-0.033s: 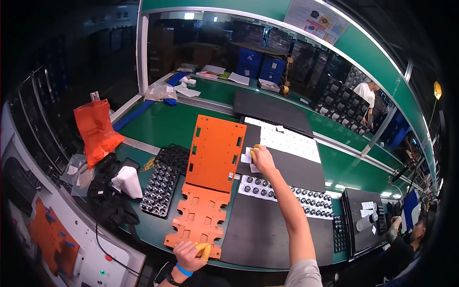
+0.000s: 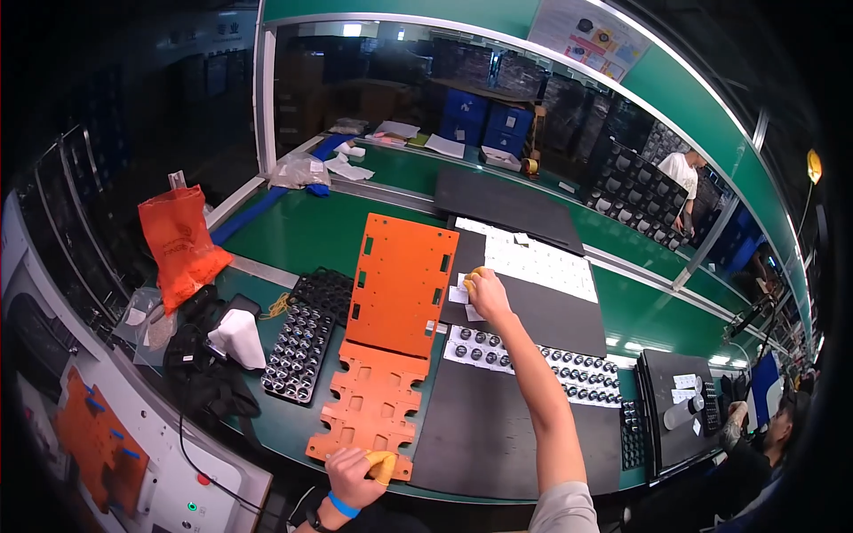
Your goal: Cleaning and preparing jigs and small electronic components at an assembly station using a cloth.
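The 2-part board (image 2: 391, 329) sits left of the mat (image 2: 515, 444).

From the person's head, the left fisheye camera looks down and forward across the green workbench (image 2: 289, 425) (straight edges bow toward the view's rim), close above the right forearm (image 2: 544, 395) and left forearm (image 2: 330, 514).

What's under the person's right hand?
White slips show beside the right hand, on a dark mat. Whatever lies directly beneath the hand is covered and can't be seen.
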Demonstrator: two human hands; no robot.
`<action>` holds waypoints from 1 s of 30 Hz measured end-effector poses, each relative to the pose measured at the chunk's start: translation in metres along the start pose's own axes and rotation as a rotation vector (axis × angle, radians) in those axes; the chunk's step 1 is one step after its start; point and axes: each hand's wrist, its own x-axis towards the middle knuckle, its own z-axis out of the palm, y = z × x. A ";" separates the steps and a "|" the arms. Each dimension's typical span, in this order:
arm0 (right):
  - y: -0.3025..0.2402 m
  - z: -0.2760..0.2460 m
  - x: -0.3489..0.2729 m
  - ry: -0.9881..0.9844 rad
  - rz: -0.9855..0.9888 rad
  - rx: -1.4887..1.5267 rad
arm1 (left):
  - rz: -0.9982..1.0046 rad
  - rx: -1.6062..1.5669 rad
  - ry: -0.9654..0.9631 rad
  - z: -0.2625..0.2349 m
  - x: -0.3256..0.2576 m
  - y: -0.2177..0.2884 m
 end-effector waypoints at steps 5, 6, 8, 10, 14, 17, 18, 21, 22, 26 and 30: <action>-0.015 0.007 0.005 0.130 -0.046 -0.042 | -0.536 -0.694 -0.304 -0.020 0.041 0.059; -0.012 0.009 0.006 0.150 -0.011 -0.009 | -0.589 -0.848 -0.410 -0.020 0.055 0.063; -0.007 0.009 0.008 0.081 0.042 -0.010 | -0.638 -1.028 -0.638 -0.011 0.086 0.062; -0.005 0.002 0.005 0.137 0.065 0.016 | -0.588 -1.071 -0.592 0.022 0.117 0.062; -0.003 -0.036 -0.011 0.287 0.174 0.304 | -0.769 -1.143 -0.684 0.114 0.148 0.021; -0.031 -0.074 -0.023 0.205 0.154 0.673 | -1.224 -1.582 -0.815 0.154 0.167 -0.016; -0.062 -0.100 -0.027 0.127 0.123 0.729 | -1.269 -1.730 -0.745 0.151 0.169 -0.027; -0.067 -0.106 -0.061 -0.073 0.024 0.699 | -1.384 -1.842 -0.596 0.168 0.173 -0.013; -0.071 -0.110 -0.069 -0.097 0.037 0.732 | -1.425 -1.810 -0.555 0.163 0.175 -0.001; -0.035 -0.078 -0.055 -0.029 0.140 0.596 | -1.312 -1.797 -0.672 0.191 0.162 -0.025; -0.014 -0.048 -0.046 0.060 0.122 0.193 | -1.276 -1.722 -0.721 0.189 0.152 -0.008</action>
